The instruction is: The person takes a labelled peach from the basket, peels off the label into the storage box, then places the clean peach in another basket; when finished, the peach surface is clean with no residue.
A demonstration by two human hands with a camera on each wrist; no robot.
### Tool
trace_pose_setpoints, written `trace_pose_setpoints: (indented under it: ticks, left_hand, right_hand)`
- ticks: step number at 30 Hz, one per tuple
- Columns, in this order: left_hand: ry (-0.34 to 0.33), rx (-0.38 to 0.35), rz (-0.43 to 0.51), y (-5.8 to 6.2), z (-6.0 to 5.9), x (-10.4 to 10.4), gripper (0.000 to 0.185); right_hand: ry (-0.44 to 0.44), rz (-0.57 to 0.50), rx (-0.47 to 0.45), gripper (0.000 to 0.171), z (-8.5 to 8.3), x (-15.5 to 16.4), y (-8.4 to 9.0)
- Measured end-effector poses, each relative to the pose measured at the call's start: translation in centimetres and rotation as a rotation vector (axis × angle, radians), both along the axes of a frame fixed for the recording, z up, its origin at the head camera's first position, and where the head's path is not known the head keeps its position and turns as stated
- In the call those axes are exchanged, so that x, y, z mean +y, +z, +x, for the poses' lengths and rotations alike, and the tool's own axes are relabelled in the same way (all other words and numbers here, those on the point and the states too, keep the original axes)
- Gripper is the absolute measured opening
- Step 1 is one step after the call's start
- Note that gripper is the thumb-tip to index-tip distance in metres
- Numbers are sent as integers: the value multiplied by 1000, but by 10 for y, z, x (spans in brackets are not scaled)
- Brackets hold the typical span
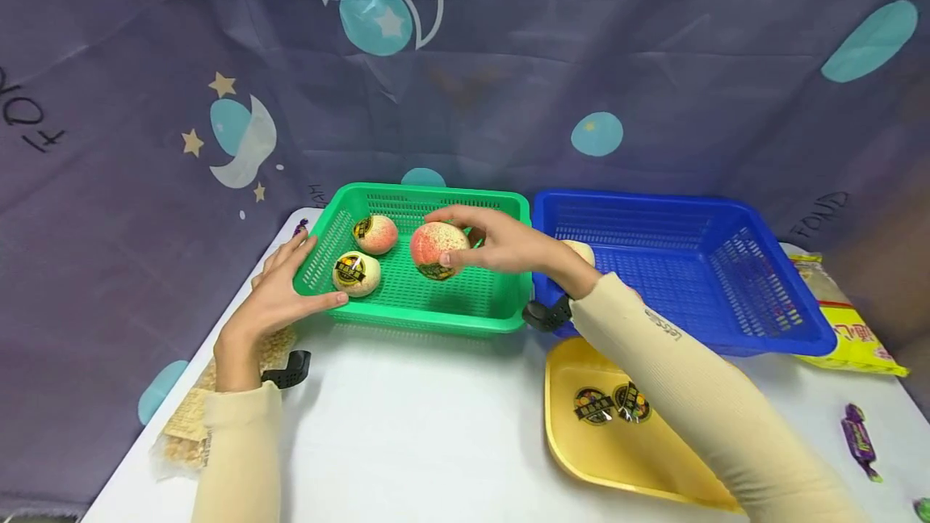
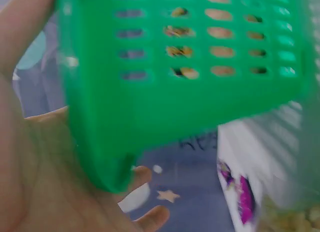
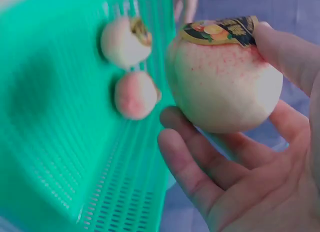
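Note:
In the head view my right hand (image 1: 501, 242) holds a pink and cream peach (image 1: 438, 248) above the green basket (image 1: 429, 320). The right wrist view shows the thumb on the black and gold sticker of this peach (image 3: 225, 86) and the fingers beneath. Two more peaches with similar stickers, a pinkish one (image 1: 376, 235) and a paler one (image 1: 357, 274), lie in the basket's left part. At its front left corner my left hand (image 1: 272, 297) rests against the rim, thumb along the front and fingers spread along the left side.
A blue basket (image 1: 756, 329) stands to the right, with a pale round thing (image 1: 581, 251) partly behind my right arm. In front, a yellow tray (image 1: 563, 450) bears two stickers. Bagged food (image 1: 190, 418) lies left, a yellow packet (image 1: 857, 337) and purple candy (image 1: 859, 438) right.

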State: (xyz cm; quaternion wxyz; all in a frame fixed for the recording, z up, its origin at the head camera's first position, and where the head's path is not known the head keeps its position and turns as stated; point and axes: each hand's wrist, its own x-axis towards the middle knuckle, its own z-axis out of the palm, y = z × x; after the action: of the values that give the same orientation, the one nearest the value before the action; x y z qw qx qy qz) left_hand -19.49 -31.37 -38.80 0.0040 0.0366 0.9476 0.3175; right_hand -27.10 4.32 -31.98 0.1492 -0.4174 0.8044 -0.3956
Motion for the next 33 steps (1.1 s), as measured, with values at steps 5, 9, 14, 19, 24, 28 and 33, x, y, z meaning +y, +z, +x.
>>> trace_pose_setpoints:
  ticks: [5, 9, 14, 19, 24, 28, 33]
  left_hand:
    - [-87, 105, 56, 18, 4, 19, 105]
    - [-216, 205, 130, 29, 11, 43, 94]
    - [-393, 259, 201, 34, 23, 76, 92]
    - [-524, 264, 242, 32, 40, 99, 87]
    - [-639, 276, 309, 29, 55, 114, 71]
    - [-709, 174, 309, 22, 62, 118, 64]
    - [-740, -42, 194, 7, 63, 119, 73]
  right_hand:
    - [-4, -34, -23, 58, 41, 26, -1]
    - [-13, -15, -35, 58, 70, 44, -6]
    - [25, -6, -34, 58, 96, 60, -15]
    - [64, 15, -44, 55, 111, 68, -24]
    - [51, 80, -83, 54, 119, 68, -37]
    - [15, 162, -112, 54, 121, 65, -51]
    - [-37, 267, -66, 53, 122, 61, -66]
